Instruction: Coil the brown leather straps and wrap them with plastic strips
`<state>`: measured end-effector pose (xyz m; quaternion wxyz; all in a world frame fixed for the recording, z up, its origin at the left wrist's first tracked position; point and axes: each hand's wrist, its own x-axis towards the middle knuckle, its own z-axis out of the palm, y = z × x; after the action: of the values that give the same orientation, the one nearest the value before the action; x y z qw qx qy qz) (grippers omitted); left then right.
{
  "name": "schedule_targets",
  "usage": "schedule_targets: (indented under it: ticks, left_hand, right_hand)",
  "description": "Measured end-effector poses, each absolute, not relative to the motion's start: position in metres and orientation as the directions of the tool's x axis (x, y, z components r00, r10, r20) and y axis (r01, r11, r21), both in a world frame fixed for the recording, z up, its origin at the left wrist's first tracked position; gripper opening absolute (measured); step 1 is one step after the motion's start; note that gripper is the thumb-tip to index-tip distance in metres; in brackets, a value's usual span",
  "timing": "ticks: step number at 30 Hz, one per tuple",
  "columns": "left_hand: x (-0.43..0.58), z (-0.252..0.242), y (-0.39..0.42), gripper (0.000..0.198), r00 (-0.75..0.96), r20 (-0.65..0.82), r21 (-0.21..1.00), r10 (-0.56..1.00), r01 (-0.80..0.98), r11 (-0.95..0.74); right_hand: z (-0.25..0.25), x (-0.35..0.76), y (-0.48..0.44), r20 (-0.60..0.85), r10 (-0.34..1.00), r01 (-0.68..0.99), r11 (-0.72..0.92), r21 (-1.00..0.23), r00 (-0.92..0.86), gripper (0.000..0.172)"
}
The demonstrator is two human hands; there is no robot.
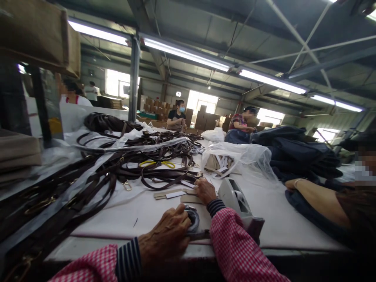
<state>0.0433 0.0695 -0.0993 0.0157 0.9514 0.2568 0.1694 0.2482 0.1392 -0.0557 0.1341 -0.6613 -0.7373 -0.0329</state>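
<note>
My left hand [166, 230] is closed on a dark coil [193, 218] near the table's front edge. The coil looks like a rolled strap or tape with a shiny surface, and a short dark flat end lies beside it. Farther forward, my right hand [205, 190] has its fingers bent down at the metal-fitted end of a dark brown strap [164, 184]. Whatever its fingertips grip is hidden. Flat beige strips [169, 194] and a white strip lie just left of that hand. A grey tape dispenser [235, 196] stands right of my right wrist.
Brown straps with metal clips [100, 188] heap over the table's left side, with a yellow loop [157, 164] among them. A clear plastic bag [243, 156] of beige strips lies ahead. Dark blue fabric [296, 150] is piled right, by a co-worker's arm [320, 197].
</note>
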Motion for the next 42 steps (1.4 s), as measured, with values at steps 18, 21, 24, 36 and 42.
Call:
schedule_targets:
  ticks: [18,21,24,36,42]
  left_hand:
    - [-0.032,-0.038,0.087,0.043,0.281,0.084,0.989,0.956,-0.14,-0.046]
    - [-0.024,-0.042,0.088,0.039,0.309,0.087,0.963,0.947,-0.269,0.0]
    - [-0.017,-0.045,0.089,0.037,0.333,0.076,0.952,0.94,-0.304,0.03]
    - [-0.001,-0.033,0.086,0.032,0.33,0.02,0.937,0.944,-0.337,0.098]
    - [0.008,-0.032,0.082,0.035,0.486,0.141,0.966,0.863,-0.257,-0.013]
  right_hand:
    - [-0.094,0.258,0.175,0.256,0.963,0.996,0.084,-0.003,-0.08,0.025]
    - [-0.094,0.258,0.173,0.303,0.953,0.993,0.059,-0.107,-0.024,0.023]
    - [-0.087,0.258,0.167,0.355,0.934,0.968,0.046,-0.248,0.046,0.019]
    - [-0.032,0.23,0.026,0.282,0.953,0.387,0.304,-0.871,-0.112,0.035]
    - [-0.038,0.226,0.013,0.135,0.984,0.167,0.152,-0.974,-0.113,0.028]
